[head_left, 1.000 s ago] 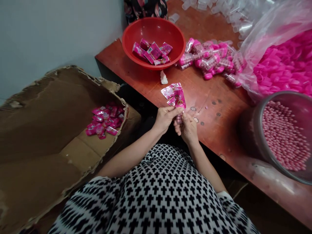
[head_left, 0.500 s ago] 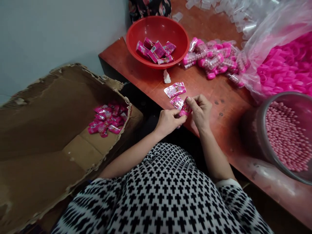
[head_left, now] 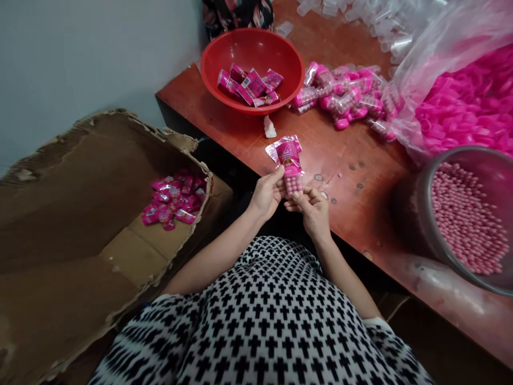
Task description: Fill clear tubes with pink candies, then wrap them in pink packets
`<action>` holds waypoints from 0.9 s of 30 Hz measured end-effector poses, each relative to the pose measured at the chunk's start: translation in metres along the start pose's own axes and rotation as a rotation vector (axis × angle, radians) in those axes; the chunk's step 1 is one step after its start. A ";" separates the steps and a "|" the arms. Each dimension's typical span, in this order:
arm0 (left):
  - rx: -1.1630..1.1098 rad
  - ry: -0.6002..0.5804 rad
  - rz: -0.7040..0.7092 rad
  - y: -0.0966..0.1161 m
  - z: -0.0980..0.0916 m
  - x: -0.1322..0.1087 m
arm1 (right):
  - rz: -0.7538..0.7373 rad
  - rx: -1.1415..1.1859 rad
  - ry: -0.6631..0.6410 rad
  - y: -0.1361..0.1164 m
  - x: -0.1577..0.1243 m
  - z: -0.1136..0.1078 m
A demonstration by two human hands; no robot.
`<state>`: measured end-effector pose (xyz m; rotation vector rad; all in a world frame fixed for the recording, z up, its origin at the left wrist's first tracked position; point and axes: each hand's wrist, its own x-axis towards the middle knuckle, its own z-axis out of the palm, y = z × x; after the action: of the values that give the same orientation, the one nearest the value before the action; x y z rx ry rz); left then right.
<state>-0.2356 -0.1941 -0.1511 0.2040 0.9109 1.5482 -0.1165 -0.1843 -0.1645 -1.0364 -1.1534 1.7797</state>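
Between my hands, over the table's near edge, is a small clear bottle of pink candy balls [head_left: 294,184] with a shiny pink wrapper sleeve [head_left: 289,155] around its upper part. My left hand [head_left: 267,192] pinches it from the left side, thumb on the sleeve. The fingers of my right hand [head_left: 313,210] grip its lower end, where the pink balls show. Just behind it a flat pink wrapper [head_left: 273,149] lies on the table, partly hidden by the sleeve.
A red bowl [head_left: 294,85] holds several pink wrappers. Filled bottles [head_left: 344,99] are piled beside it. At right are a bag of pink caps [head_left: 465,112] and a bucket [head_left: 433,214] of pink balls. An open cardboard box [head_left: 132,240] with wrapped pieces stands at left.
The bottle in its pink sleeve has turned upright and now faces me. My right hand has moved down and left to its lower end; my left hand has shifted slightly left.
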 end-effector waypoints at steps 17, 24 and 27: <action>0.041 -0.043 0.015 0.000 0.002 -0.008 | 0.100 0.111 -0.007 -0.007 -0.005 -0.003; 0.114 0.097 0.099 -0.007 0.009 -0.014 | -0.029 -0.032 0.157 -0.004 -0.014 0.009; 0.120 0.157 0.157 -0.013 0.009 -0.020 | 0.041 0.039 0.104 -0.003 -0.013 0.007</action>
<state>-0.2162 -0.2094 -0.1457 0.2469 1.1350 1.6727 -0.1177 -0.1976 -0.1567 -1.1234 -1.0373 1.7517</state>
